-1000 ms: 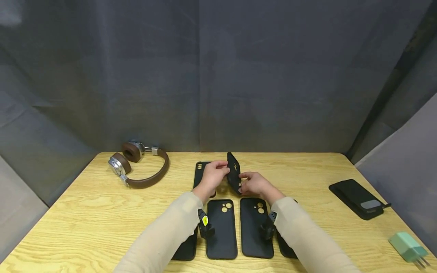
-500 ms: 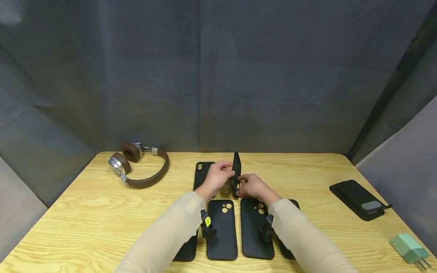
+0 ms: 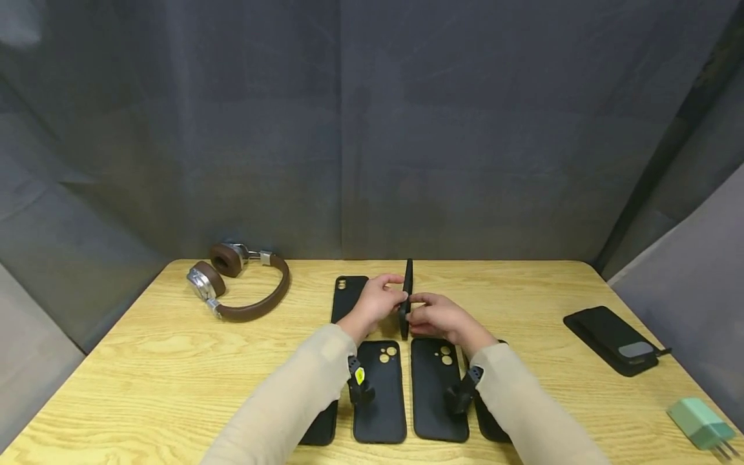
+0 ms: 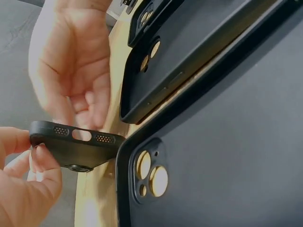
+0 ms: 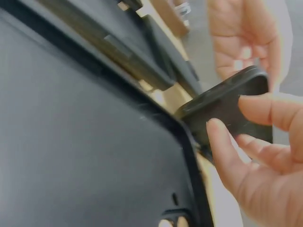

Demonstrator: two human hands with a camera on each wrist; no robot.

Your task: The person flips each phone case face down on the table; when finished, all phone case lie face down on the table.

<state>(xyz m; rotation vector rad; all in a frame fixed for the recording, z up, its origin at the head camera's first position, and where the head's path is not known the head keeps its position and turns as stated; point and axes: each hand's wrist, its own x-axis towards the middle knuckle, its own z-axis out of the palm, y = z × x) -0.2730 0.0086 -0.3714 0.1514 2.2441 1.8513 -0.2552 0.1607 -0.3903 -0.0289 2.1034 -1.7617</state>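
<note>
One black phone case (image 3: 409,274), held on edge near frame centre: pinched by the left hand (image 3: 374,303), touched by the right hand (image 3: 443,318), fingers spread. Could topple onto the flat phone cases (image 3: 380,416) at lower centre from a slackened left pinch.

The right hand (image 5: 272,177), cut off in its wrist view, partly hides the phone case (image 5: 223,106).

A rectangular, smooth, matt black plastic phone case (image 3: 408,281) is seen at centre. Curved brown leather-look headphones (image 3: 247,313), at left, are trimmed with shiny metal. The yellow tabletop (image 3: 174,374) is wood-grained.
</note>
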